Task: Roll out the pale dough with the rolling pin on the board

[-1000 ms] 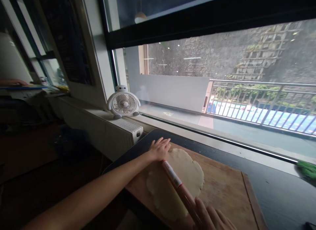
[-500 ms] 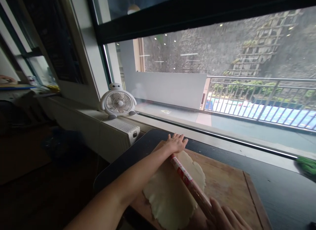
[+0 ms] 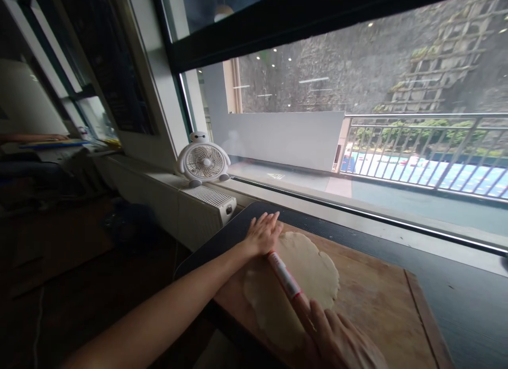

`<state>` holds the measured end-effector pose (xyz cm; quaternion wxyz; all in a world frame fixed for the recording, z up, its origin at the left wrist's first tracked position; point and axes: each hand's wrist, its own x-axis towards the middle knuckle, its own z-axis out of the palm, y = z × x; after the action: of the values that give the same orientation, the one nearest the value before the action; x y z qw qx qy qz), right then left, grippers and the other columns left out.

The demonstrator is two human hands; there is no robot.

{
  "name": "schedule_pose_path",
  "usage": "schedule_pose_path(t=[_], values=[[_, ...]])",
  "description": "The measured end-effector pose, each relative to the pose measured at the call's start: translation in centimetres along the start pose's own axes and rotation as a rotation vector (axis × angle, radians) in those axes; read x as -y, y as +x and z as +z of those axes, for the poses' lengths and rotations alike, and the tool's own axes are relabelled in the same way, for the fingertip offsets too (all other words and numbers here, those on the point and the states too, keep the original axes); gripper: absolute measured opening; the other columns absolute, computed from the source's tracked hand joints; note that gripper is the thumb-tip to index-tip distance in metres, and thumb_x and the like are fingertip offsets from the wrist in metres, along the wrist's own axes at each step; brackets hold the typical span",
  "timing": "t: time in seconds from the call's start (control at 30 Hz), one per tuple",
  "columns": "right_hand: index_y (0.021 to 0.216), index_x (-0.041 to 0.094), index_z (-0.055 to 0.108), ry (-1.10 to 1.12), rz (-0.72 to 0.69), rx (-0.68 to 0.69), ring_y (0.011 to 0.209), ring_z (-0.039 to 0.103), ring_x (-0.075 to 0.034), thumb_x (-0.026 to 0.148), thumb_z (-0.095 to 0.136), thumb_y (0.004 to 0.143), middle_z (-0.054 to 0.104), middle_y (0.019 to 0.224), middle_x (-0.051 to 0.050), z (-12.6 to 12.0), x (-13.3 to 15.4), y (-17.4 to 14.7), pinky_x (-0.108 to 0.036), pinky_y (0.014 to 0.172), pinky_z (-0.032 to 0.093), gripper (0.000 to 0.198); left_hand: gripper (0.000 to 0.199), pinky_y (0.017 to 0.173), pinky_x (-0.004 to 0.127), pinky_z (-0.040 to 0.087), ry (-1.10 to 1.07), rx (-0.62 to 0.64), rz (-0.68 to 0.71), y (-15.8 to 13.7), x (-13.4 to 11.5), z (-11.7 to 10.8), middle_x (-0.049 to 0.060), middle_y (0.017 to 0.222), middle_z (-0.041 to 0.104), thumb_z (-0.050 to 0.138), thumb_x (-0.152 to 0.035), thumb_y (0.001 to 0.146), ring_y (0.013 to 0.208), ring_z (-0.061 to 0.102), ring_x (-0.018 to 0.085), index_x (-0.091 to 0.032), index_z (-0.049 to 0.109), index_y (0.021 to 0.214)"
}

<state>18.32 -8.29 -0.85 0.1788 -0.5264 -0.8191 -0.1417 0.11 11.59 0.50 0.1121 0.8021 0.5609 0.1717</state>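
Note:
A flat, pale sheet of dough [image 3: 317, 268] with an uneven edge lies on a wooden board [image 3: 369, 300]. Slanting across it is a rolling pin [image 3: 284, 276] with a red and white printed wrap. My left hand [image 3: 265, 234] rests palm down on the pin's far end, fingers stretched out and spread. Near the bottom of the view, my right hand [image 3: 337, 334] has its fingers bent over the near end of the pin. The underside of both palms is hidden.
The board lies on a dark table [image 3: 472, 311] beside a large window. A white fan [image 3: 204, 162] stands on the ledge, above a white radiator [image 3: 214, 200]. At far left, a person's arm [image 3: 35, 138] shows in the dim room.
The rolling pin and both hands have shifted left across the dough, and the pin's printed wrap has turned. My view has swung slightly left.

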Motion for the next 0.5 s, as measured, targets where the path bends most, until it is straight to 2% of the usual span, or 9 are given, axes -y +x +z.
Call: schedule_pose_path(t=[0.13,0.23,0.33,0.43,0.47,0.5], values=[[0.096,0.023,0.053,0.077,0.256,0.235,0.064,0.060,-0.015,0.021,0.040,0.079,0.062,0.076,-0.004,-1.4,-2.5,0.9,-0.021,0.053,0.040,0.022,0.059,0.107,0.048,0.009,-0.304,-0.068,0.028,6.9,-6.4,1.7,0.008,0.139,0.037,0.029,-0.054,0.086,0.131,0.023,0.024,-0.020,0.037,0.133],[0.089,0.023,0.053,0.157,0.404,0.275,0.067,0.059,-0.013,0.021,0.039,0.080,0.062,0.080,-0.003,-1.5,-4.5,1.3,-0.021,0.056,0.037,0.017,0.050,0.103,0.035,0.027,-0.530,-0.132,0.022,9.1,-8.7,1.3,0.011,0.130,0.049,0.024,-0.041,0.090,0.122,0.040,0.020,-0.012,0.048,0.123],[0.081,0.024,0.051,0.253,0.477,0.289,0.063,0.057,-0.012,0.029,0.042,0.081,0.061,0.072,0.002,-1.3,-6.6,1.2,-0.021,0.053,0.032,0.010,0.050,0.094,0.027,0.038,-0.613,-0.196,-0.012,7.0,-6.5,-0.2,0.011,0.125,0.053,0.018,-0.036,0.091,0.113,0.049,0.017,-0.009,0.050,0.120],[0.076,0.023,0.048,0.236,0.524,0.304,0.060,0.053,-0.013,0.033,0.044,0.079,0.058,0.067,0.002,-1.2,-8.3,1.4,-0.022,0.053,0.030,0.011,0.041,0.093,0.026,0.039,-0.717,-0.299,-0.076,1.7,-2.0,-2.3,0.007,0.117,0.058,0.035,-0.038,0.086,0.109,0.052,0.018,-0.013,0.056,0.111],[0.074,0.022,0.047,0.209,0.547,0.308,0.060,0.052,-0.013,0.031,0.044,0.078,0.058,0.068,0.001,-1.3,-8.6,1.7,-0.023,0.053,0.030,0.010,0.039,0.091,0.027,0.040,-0.724,-0.270,-0.106,-0.2,-0.7,-3.0,0.006,0.114,0.060,0.039,-0.039,0.083,0.107,0.052,0.019,-0.015,0.058,0.108],[0.072,0.021,0.046,0.187,0.572,0.308,0.060,0.051,-0.014,0.028,0.044,0.076,0.058,0.069,0.000,-1.3,-8.7,2.1,-0.023,0.053,0.029,0.008,0.038,0.087,0.028,0.043,-0.742,-0.179,-0.155,-2.0,0.4,-3.6,0.005,0.110,0.062,0.043,-0.040,0.081,0.103,0.054,0.020,-0.016,0.059,0.105]])
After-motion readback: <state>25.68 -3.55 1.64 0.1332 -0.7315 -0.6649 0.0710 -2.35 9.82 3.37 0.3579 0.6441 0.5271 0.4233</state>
